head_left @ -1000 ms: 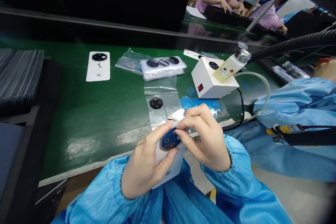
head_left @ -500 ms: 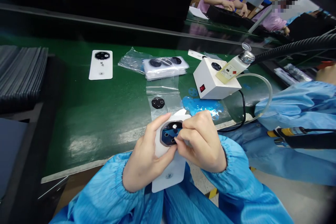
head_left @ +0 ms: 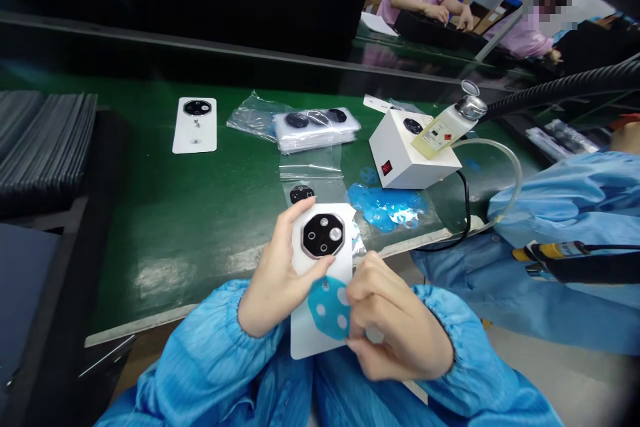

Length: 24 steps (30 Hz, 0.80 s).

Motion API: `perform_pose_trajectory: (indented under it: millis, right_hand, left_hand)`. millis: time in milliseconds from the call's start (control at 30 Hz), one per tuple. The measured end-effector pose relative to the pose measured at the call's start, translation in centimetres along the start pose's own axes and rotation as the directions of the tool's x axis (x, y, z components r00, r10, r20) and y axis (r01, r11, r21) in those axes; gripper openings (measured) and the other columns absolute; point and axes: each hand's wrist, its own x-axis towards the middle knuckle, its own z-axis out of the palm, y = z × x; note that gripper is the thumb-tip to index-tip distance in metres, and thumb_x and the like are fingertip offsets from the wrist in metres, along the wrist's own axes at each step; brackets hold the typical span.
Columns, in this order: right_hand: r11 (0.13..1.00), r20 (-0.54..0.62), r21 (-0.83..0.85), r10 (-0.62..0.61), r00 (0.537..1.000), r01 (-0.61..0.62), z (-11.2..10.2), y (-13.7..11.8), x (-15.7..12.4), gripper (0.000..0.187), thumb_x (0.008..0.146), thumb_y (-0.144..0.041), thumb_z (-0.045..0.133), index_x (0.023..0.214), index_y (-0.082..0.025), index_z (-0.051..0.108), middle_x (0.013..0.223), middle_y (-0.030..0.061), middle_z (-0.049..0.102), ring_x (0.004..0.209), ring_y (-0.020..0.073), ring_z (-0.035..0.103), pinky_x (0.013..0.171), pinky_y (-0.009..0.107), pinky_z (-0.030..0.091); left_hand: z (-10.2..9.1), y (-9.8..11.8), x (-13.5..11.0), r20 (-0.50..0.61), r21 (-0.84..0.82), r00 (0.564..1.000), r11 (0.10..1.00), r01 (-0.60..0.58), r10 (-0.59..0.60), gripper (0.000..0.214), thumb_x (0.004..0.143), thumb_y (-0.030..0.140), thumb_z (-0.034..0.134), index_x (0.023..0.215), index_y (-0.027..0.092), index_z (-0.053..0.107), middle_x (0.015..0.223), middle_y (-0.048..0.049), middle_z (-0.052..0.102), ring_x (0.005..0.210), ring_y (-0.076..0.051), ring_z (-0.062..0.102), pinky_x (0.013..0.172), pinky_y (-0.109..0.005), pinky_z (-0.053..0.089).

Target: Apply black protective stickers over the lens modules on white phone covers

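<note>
My left hand [head_left: 277, 273] grips a white phone back cover [head_left: 311, 340] by its upper part, thumb on the face and fingers round the left edge. Near the top of the cover sits a black octagonal camera lens plate [head_left: 315, 230] with a silver rim. Between thumb and finger, my right hand [head_left: 395, 323] pinches a blue protective film [head_left: 330, 317] with round holes, held over the cover's lower half. Just beyond the cover, a loose black lens plate [head_left: 301, 193] lies on a clear plastic bag [head_left: 313, 167], partly hidden by my left fingers.
Blue peeled films [head_left: 387, 203] lie right of the bag. Behind them stands a white box [head_left: 407, 163] with a red switch and a pump bottle [head_left: 443, 130]. Another phone cover [head_left: 195, 137], bagged lens plates [head_left: 315, 133] and stacked dark trays [head_left: 43, 143] are on the bench. A co-worker's sleeve [head_left: 560, 193] is at right.
The blue film has come off the lens plate. My right hand has moved down and to the right with it, while my left hand keeps hold of the cover.
</note>
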Motion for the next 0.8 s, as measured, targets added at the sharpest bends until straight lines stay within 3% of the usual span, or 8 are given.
perform_pose_trajectory:
  millis: [67,133,233,333,467,567,633,800]
  right_hand:
    - [0.991,-0.102,0.110,0.082,0.991,-0.071,-1.0,1.8,-1.1,0.011,0.087,-0.026,0.046,0.077,-0.022,0.043,0.070,-0.0018,0.048,0.065,0.0119,0.050,0.061,0.029,0.045]
    - [0.957,-0.356,0.034,0.282,0.891,-0.289,-1.8,5.1,-2.0,0.014,0.093,-0.029,0.040,0.081,-0.022,0.041,0.072,-0.0018,0.050,0.067,0.0109,0.052,0.062,0.027,0.047]
    - [0.841,-0.471,-0.119,0.420,0.776,-0.528,-1.9,10.9,-2.8,0.020,0.091,-0.033,0.047,0.094,-0.015,0.054,0.086,0.0015,0.057,0.072,0.0107,0.056,0.065,0.028,0.050]
    - [0.654,-0.505,-0.277,0.525,0.686,-0.704,-2.0,15.0,-3.6,0.026,0.090,-0.034,0.051,0.108,-0.017,0.056,0.109,0.0065,0.059,0.092,0.0159,0.059,0.080,0.036,0.052]
    - [0.453,-0.555,-0.377,0.588,0.588,-0.808,-2.3,16.2,-4.7,0.025,0.090,-0.033,0.052,0.108,-0.017,0.056,0.111,0.0066,0.059,0.094,0.0163,0.059,0.081,0.036,0.052]
    - [0.399,-0.564,-0.403,0.601,0.567,-0.824,-2.1,15.4,-5.5,0.024,0.090,-0.032,0.051,0.107,-0.016,0.057,0.108,0.0062,0.060,0.092,0.0156,0.060,0.080,0.036,0.052]
    - [0.402,-0.533,-0.430,0.610,0.587,-0.808,-2.0,15.0,-5.8,0.023,0.090,-0.032,0.051,0.106,-0.016,0.057,0.108,0.0061,0.060,0.093,0.0156,0.059,0.081,0.036,0.052]
    - [0.408,-0.447,-0.501,0.634,0.631,-0.764,-1.7,15.3,-5.8,0.022,0.090,-0.032,0.052,0.104,-0.016,0.058,0.107,0.0059,0.060,0.095,0.0163,0.059,0.082,0.037,0.051]
  left_hand:
    - [0.0,-0.1,0.4,-0.005,-0.009,1.000,1.000,0.016,-0.016,0.065,0.074,0.019,0.067,0.129,0.032,0.036,0.133,-0.0039,0.046,0.118,-0.026,0.051,0.100,-0.041,0.041]
    - [0.3,-0.1,0.7,0.025,-0.052,0.998,0.997,0.051,-0.050,0.066,0.073,0.020,0.067,0.130,0.029,0.035,0.131,-0.0066,0.047,0.114,-0.026,0.054,0.100,-0.044,0.041]
    - [1.9,0.0,0.9,0.134,-0.133,0.985,0.984,0.122,-0.104,0.069,0.072,0.022,0.067,0.131,0.026,0.033,0.127,-0.0092,0.050,0.114,-0.028,0.054,0.098,-0.045,0.043]
    - [5.3,-0.1,1.4,0.346,-0.198,0.927,0.954,0.227,-0.148,0.073,0.072,0.021,0.066,0.134,0.027,0.027,0.122,-0.0088,0.053,0.114,-0.029,0.054,0.096,-0.046,0.044]
    - [11.9,0.0,2.4,0.552,-0.214,0.827,0.941,0.262,-0.105,0.072,0.070,0.014,0.067,0.131,0.020,0.030,0.117,-0.0099,0.055,0.107,-0.027,0.057,0.096,-0.049,0.042]
    - [17.6,0.4,3.1,0.615,-0.238,0.786,0.937,0.255,-0.058,0.059,0.074,0.014,0.068,0.126,0.016,0.041,0.120,-0.0103,0.054,0.107,-0.025,0.055,0.096,-0.048,0.043]
    - [21.2,0.5,3.6,0.639,-0.252,0.768,0.928,0.275,-0.054,0.038,0.086,0.025,0.058,0.122,0.017,0.049,0.123,-0.0096,0.053,0.105,-0.024,0.056,0.088,-0.047,0.049]
    - [27.9,0.5,4.6,0.705,-0.268,0.705,0.896,0.356,-0.069,0.033,0.088,0.030,0.055,0.118,0.016,0.052,0.117,-0.0091,0.057,0.097,-0.022,0.060,0.081,-0.042,0.052]
